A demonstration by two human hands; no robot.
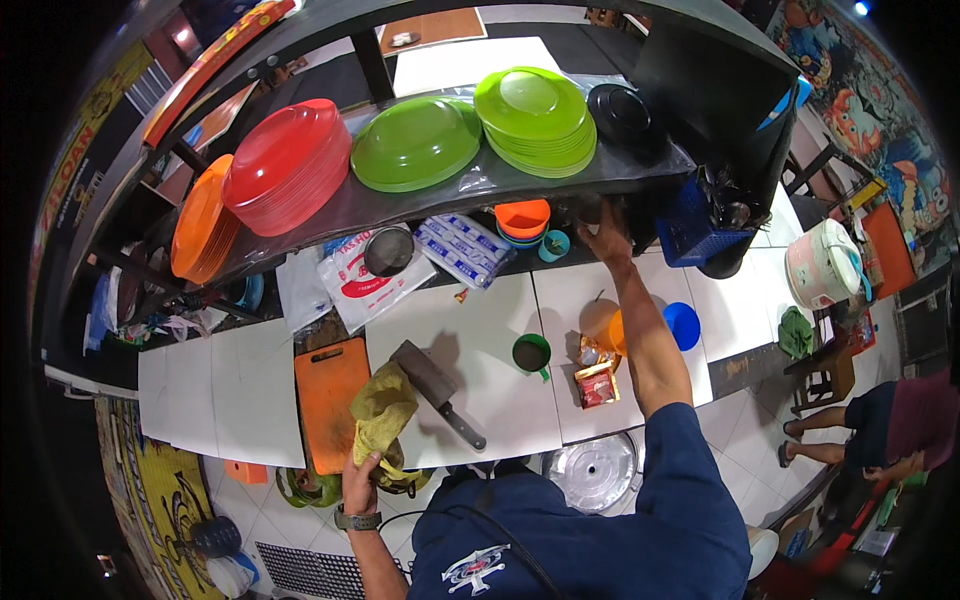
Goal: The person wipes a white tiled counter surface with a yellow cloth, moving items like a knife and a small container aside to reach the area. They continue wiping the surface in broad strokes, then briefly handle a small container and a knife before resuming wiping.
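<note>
My left hand (361,484) grips a yellow cloth (384,397) at the front edge of the counter, partly over an orange cutting board (330,401). A cleaver (435,386) with a black handle lies to the right of the cloth on the white tiles. My right hand (609,238) reaches under the shelf, to the right of a small light-blue cup (554,246). Its fingertips are in shadow by something dark, so I cannot tell whether they hold it. Below that forearm are an orange cup (616,332), partly hidden, a blue cup (682,326) and foil sachets (598,386).
A green mug (532,353) stands mid-counter. Above it, a shelf (420,204) bears stacked red plates (289,169), green plates (535,124) and orange plates (202,221). A blue cutlery basket (694,229) and a rice cooker (823,264) are rightward. Another person (892,427) stands at far right.
</note>
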